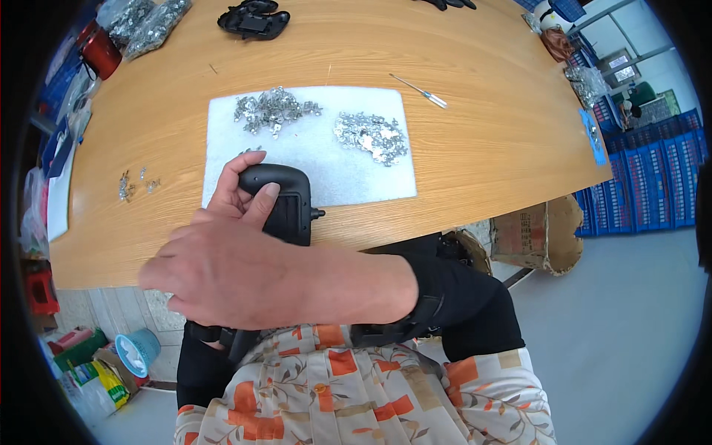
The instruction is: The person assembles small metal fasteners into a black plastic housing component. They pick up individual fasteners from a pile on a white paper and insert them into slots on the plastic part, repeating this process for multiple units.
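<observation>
My left hand (242, 194) is closed round a black handheld device (291, 180) with rounded corners, its thumb on the face. The device has a recessed rectangular panel, and a small knob sticks out of its right side. It is held over the near edge of a white mat (319, 174). My right arm crosses in front of my body, and my right hand (208, 274) lies over my left wrist with its fingers curled. What those fingers grip is hidden. On the mat lie two heaps of small shiny metal parts, a left heap (273, 111) and a right heap (372, 139).
A screwdriver (420, 90) lies right of the mat. Small loose metal parts (124, 185) lie at left. Farther back are a black controller-shaped object (254, 20), a red cup (99, 50) and bagged parts (157, 28). A cardboard box (525, 239) and blue bins (653, 182) stand right.
</observation>
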A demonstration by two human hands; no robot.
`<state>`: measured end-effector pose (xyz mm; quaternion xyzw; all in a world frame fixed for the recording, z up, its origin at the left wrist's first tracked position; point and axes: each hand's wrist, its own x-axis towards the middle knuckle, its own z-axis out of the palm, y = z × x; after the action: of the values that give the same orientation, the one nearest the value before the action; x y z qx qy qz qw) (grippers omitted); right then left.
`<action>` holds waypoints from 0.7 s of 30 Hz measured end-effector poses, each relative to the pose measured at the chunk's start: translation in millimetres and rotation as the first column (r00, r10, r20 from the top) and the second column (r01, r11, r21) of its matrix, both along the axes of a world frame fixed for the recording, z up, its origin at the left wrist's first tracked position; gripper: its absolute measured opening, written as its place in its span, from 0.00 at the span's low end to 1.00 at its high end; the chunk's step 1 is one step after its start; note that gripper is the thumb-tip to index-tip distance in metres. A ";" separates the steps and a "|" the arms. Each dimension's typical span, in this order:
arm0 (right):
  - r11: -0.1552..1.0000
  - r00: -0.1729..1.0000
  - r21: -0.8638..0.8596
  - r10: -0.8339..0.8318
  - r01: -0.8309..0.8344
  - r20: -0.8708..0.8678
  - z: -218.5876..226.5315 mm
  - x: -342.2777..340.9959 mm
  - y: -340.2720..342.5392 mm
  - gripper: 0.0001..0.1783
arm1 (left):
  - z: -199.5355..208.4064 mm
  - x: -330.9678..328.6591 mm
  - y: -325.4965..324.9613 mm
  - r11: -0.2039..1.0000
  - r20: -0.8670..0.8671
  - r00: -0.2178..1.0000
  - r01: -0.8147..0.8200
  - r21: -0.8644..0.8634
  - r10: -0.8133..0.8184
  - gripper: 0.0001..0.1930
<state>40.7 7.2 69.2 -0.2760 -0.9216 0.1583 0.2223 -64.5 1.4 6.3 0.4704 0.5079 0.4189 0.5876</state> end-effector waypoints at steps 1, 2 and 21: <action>1.000 1.000 0.004 -0.003 0.003 -0.007 0.3 8.3 2.0 0.03 | 6.0 -0.7 -3.3 0.997 -0.035 0.999 0.020 0.072 -0.017 0.26; 1.000 1.000 0.007 -0.002 0.002 -0.015 -0.2 18.3 4.7 0.04 | -5.1 -4.1 0.8 0.978 -0.058 0.998 0.025 0.208 -0.013 0.25; 0.730 0.727 -0.079 -0.684 0.679 -0.068 -47.9 159.1 0.5 0.06 | 1.7 -0.2 0.2 0.996 0.118 0.991 0.057 0.062 -0.064 0.21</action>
<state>199.9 7.7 21.3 -0.5925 -0.7406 0.1007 0.3005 -64.7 1.7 8.0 0.4767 0.4448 0.4430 0.6154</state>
